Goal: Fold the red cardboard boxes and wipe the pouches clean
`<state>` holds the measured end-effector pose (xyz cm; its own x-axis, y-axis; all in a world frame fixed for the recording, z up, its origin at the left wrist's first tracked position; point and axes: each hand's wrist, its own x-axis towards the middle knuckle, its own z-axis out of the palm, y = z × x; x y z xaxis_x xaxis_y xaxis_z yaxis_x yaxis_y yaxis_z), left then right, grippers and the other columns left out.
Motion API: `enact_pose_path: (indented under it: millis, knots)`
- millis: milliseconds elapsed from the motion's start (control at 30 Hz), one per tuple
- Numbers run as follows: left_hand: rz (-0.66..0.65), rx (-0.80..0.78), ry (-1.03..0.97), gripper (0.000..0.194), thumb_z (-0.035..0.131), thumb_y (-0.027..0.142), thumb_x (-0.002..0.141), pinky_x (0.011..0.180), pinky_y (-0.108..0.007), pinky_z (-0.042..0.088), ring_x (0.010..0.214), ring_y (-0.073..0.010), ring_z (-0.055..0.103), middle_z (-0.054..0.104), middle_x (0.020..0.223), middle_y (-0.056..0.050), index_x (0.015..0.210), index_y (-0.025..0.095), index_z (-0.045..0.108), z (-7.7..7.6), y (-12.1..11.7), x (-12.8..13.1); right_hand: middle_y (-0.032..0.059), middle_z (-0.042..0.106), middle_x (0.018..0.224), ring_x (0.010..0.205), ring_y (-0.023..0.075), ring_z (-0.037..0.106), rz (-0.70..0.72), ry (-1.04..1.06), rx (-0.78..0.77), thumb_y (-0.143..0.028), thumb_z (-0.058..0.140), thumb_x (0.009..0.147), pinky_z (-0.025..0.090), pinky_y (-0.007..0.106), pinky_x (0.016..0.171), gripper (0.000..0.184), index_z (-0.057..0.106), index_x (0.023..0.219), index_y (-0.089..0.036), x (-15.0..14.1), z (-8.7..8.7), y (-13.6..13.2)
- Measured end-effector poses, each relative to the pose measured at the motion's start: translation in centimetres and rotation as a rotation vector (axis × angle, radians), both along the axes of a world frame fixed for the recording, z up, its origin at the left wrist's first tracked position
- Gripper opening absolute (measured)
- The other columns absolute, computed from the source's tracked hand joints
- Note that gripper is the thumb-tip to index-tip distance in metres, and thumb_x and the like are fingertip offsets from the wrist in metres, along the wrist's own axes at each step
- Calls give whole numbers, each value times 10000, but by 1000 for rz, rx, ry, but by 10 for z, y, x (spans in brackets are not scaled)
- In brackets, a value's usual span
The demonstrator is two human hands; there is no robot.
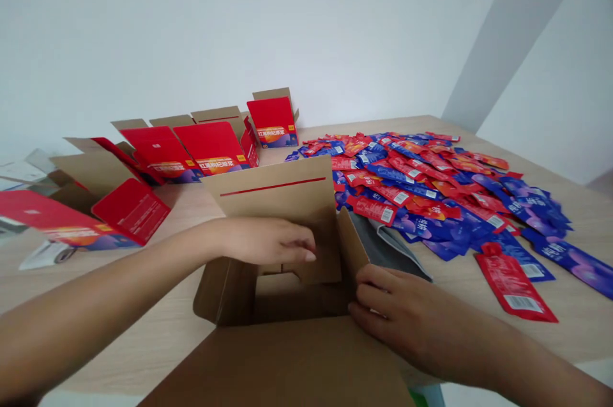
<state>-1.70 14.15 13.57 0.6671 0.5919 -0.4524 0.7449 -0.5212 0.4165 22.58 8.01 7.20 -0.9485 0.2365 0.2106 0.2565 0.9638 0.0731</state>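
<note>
An open cardboard box [287, 362] stands right in front of me, its brown inner faces showing and its flaps spread outward. A thin red strip runs along its far flap. My left hand [265, 241] hovers over the box opening, palm down, its fingers loosely bent and nothing visible in them. My right hand [407, 311] grips the box's right side, with the fingers curled over the edge near the flap. Inside, the part of the bottom that shows has a notched cardboard piece above it. Beside the right flap lies a grey cloth-like item [383, 244], partly hidden.
A large heap of red and blue sachets [421, 183] covers the right of the table. One red sachet [514, 282] lies nearer to me. Several open red boxes [208, 145] stand at the left and back, one red box [272, 116] apart. A white roll [50, 253] lies far left.
</note>
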Motion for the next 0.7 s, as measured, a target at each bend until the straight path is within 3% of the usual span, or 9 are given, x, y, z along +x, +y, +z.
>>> enact_pose_path:
  millis: [67, 167, 333, 433, 500, 600, 700]
  knots:
    - [101, -26, -71, 309, 369, 384, 892, 751, -200, 419, 884, -125, 591, 658, 1007, 9, 1051, 242, 593, 20, -12, -23, 46, 605, 840, 821, 187, 477, 17, 19, 17, -154, 550, 818, 406, 307, 731, 132, 630, 922, -169, -8, -2, 2]
    - [275, 66, -139, 310, 383, 419, 879, 775, -221, 428, 878, -134, 595, 661, 973, 20, 1020, 256, 606, 28, -27, -65, 52, 619, 832, 824, 195, 487, 32, 76, 69, -133, 515, 818, 417, 314, 742, 191, 625, 972, -159, -22, -2, 6]
    - [638, 345, -329, 365, 396, 476, 852, 834, -298, 450, 894, -176, 601, 674, 933, -28, 929, 211, 635, 11, -37, -142, 69, 648, 846, 818, 200, 510, 59, 162, 199, -99, 443, 827, 420, 322, 727, 270, 609, 1034, -147, -55, 4, 20]
    - [806, 478, -328, 378, 396, 486, 841, 824, -296, 454, 887, -183, 603, 677, 923, -29, 898, 198, 634, 0, -42, -170, 68, 649, 846, 812, 199, 511, 104, 134, 221, -103, 471, 816, 417, 318, 718, 259, 606, 1036, -125, -83, 4, 28]
    - [760, 469, -264, 365, 366, 448, 857, 811, -271, 450, 872, -169, 607, 681, 902, -15, 889, 200, 633, -4, -46, -174, 71, 646, 842, 805, 194, 506, 139, 110, 212, -120, 497, 813, 415, 313, 720, 249, 602, 1038, -113, -103, 1, 32]
    - [521, 384, -62, 326, 347, 323, 862, 745, -240, 446, 805, -151, 615, 687, 857, -18, 842, 195, 646, -12, -46, -163, 70, 639, 843, 789, 188, 491, 198, 76, 171, -144, 525, 815, 409, 304, 704, 241, 598, 1040, -103, -133, -5, 32]
    - [287, 319, 204, 206, 497, 275, 743, 625, -263, 444, 686, -186, 615, 694, 772, -72, 712, 171, 672, -38, -34, -151, 66, 625, 832, 765, 183, 471, 247, 43, 112, -151, 535, 825, 393, 303, 666, 217, 595, 1026, -97, -158, -10, 31]
